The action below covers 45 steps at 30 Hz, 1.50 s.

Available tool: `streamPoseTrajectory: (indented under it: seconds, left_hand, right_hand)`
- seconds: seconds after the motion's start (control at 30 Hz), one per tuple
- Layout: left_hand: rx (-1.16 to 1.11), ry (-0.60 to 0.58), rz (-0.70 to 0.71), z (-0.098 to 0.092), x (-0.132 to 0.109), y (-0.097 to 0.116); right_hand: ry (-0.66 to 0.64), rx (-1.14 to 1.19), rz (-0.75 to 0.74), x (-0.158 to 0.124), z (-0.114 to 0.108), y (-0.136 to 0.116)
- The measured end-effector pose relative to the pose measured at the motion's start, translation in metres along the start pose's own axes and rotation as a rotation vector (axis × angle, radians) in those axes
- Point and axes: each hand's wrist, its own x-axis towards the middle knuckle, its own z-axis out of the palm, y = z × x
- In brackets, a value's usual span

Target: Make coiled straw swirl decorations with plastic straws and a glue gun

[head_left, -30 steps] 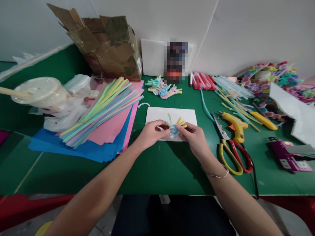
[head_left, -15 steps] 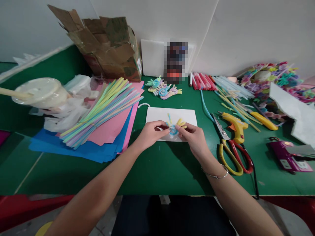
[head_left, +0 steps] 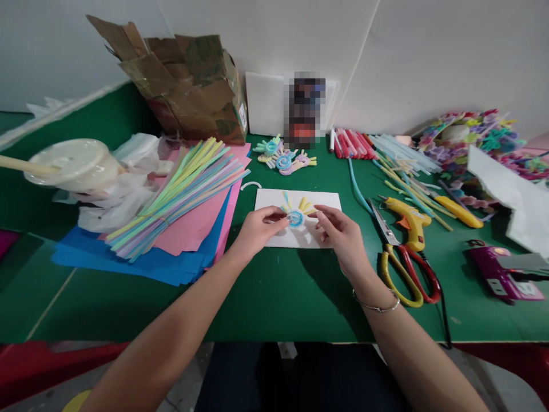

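Observation:
A small craft piece (head_left: 295, 213), a blue coil with yellow and blue straw rays, rests over a white sheet (head_left: 274, 200) on the green table. My left hand (head_left: 257, 230) pinches its left edge with thumb and fingers. My right hand (head_left: 341, 236) hovers just to the right of the piece, fingers slightly apart and holding nothing.
Pastel straws (head_left: 180, 189) lie on pink and blue paper (head_left: 141, 260) at left, beside a cardboard box (head_left: 189, 80) and a lidded tub (head_left: 71, 163). Finished coils (head_left: 283, 157) sit behind the sheet. At right are scissors (head_left: 407, 272), a yellow glue gun (head_left: 409, 217), glue sticks (head_left: 355, 140) and a purple tool (head_left: 500, 274).
My right hand has let go of the craft piece and drawn slightly right. The left hand has shifted the piece a little farther back on the white sheet.

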Motion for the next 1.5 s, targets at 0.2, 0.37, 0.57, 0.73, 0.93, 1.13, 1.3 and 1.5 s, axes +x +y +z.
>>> streamPoseTrajectory:
  seconds: [0.2, 0.37, 0.57, 0.73, 0.93, 1.13, 1.3, 1.5]
  left_hand:
    - [-0.052, -0.010, -0.025, 0.000, 0.001, -0.002]
    - [-0.072, -0.012, -0.032, -0.001, 0.002, -0.003]
    - [-0.076, -0.012, -0.033, 0.000, 0.003, -0.005]
    - [-0.086, -0.018, -0.038, -0.001, 0.002, -0.004]
    - [-0.119, -0.003, -0.090, -0.001, 0.002, -0.003]
    - [-0.111, 0.029, -0.072, -0.002, 0.003, -0.002]
    - [-0.151, 0.034, -0.069, -0.004, 0.004, -0.003]
    - [-0.232, 0.129, -0.101, -0.009, 0.009, -0.006]
  right_hand:
    - [-0.036, 0.032, -0.004, -0.001, 0.000, 0.003]
    - [-0.052, 0.087, -0.001, 0.000, 0.001, 0.002]
    - [-0.055, 0.100, 0.018, -0.001, 0.002, 0.000]
    - [0.010, 0.019, -0.030, -0.001, 0.001, 0.002]
    - [0.537, 0.043, -0.239, 0.005, -0.016, 0.005]
    - [0.443, 0.183, -0.183, 0.008, -0.021, -0.003]
    - [-0.216, 0.150, 0.161, -0.002, -0.015, -0.010]
    - [-0.485, 0.423, 0.135, -0.002, -0.028, -0.013]
